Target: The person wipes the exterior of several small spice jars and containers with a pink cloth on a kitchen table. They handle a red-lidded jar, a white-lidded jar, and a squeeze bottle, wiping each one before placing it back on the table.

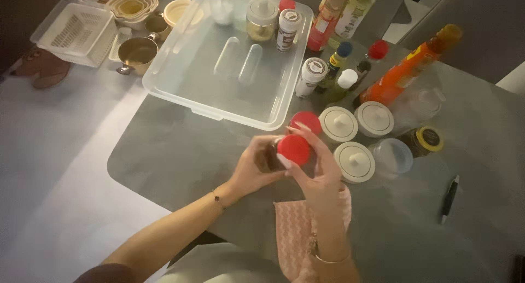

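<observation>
Both my hands hold one small jar with a red lid above the grey table. My left hand wraps the dark body of the jar from the left. My right hand grips it from the right, fingers at the rim of the red lid. A second red-lidded jar stands just behind it. A clear plastic tub sits further back, with a few jars at its far end.
Three white-lidded jars and a clear cup stand to the right, with bottles behind. A pink cloth lies under my wrists. A pen lies far right. A white basket and bowls sit far left.
</observation>
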